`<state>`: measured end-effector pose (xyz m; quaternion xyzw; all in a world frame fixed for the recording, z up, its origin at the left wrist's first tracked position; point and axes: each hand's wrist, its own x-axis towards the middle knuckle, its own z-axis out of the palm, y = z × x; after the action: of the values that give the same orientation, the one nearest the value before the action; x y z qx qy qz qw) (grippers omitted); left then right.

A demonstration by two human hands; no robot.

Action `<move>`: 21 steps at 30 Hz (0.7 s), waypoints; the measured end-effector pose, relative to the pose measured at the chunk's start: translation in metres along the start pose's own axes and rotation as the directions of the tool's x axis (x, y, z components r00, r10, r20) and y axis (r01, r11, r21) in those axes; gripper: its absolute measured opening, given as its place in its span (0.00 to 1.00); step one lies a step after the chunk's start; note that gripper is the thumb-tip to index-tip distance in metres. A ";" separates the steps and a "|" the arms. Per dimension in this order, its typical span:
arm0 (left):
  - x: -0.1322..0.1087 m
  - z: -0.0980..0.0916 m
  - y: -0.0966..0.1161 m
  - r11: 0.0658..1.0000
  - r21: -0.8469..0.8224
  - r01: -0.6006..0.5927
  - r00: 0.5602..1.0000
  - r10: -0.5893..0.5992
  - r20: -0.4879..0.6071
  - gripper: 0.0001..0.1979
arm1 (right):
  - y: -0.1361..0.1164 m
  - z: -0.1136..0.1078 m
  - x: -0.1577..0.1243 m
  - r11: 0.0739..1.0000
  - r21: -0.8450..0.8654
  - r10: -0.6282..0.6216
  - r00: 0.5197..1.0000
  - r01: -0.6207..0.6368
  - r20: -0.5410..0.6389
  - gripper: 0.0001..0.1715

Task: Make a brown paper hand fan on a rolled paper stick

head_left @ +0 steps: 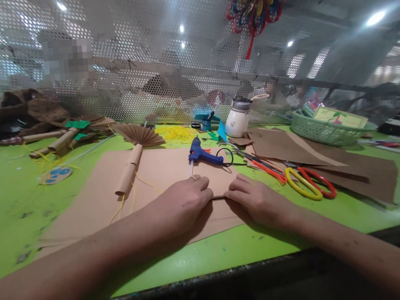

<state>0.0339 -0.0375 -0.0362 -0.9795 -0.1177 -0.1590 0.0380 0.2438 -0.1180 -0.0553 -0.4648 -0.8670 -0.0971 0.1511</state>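
Observation:
Between my two hands runs a thin brown paper strip (pixel 219 197), low over brown paper sheets (pixel 166 164). My left hand (pixel 186 199) has its fingers closed on the strip's left end. At the right end, the fingertips of my right hand (pixel 254 196) pinch it too. Just beyond my hands lies a blue glue gun (pixel 200 153) with a white glue stick at its back. To the left, a brown paper tube (pixel 130 171) with yellow strings rests on the sheets, touching a pleated paper fan (pixel 139 134).
Scissors with yellow and red handles (pixel 304 183) and orange-handled scissors (pixel 269 170) lie at right by dark brown paper (pixel 289 145). Behind stand a white bottle (pixel 237 119) and a green basket (pixel 326 128). Yellow shreds (pixel 179 133) lie at the back, before a perforated metal screen (pixel 116 59).

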 end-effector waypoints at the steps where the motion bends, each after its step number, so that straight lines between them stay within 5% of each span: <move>1: 0.000 -0.001 0.001 1.000 -0.009 0.004 1.000 -0.004 -0.004 0.08 | 0.001 0.001 -0.001 1.000 0.004 0.003 1.000 -0.003 -0.010 0.13; 6: 0.001 -0.008 0.000 0.962 -0.204 0.180 0.980 -0.193 -0.047 0.08 | 0.001 -0.013 0.008 0.966 0.252 0.080 0.991 -0.050 -0.108 0.11; 10: 0.007 -0.013 -0.012 0.824 -0.476 0.308 0.951 -0.281 0.129 0.11 | 0.000 -0.037 0.031 0.884 0.435 0.201 0.979 -0.169 -0.029 0.12; 15: 0.014 -0.016 -0.027 0.583 -0.675 0.453 0.889 -0.357 0.288 0.14 | 0.016 -0.040 0.055 0.561 0.742 0.352 0.917 -0.366 0.187 0.08; 18: 0.014 -0.018 -0.028 0.464 -0.740 0.488 0.859 -0.404 0.313 0.13 | 0.022 -0.032 0.062 0.419 0.853 0.300 0.934 -0.310 0.192 0.16; 21: 0.014 -0.019 -0.024 0.416 -0.758 0.503 0.835 -0.460 0.302 0.14 | 0.016 -0.025 0.064 0.429 0.862 0.257 0.951 -0.270 0.170 0.29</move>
<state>0.0349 -0.0134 -0.0132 -0.8111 -0.3075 -0.1755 -0.4655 0.2276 -0.0668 -0.0089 -0.4513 -0.7111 0.3875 0.3748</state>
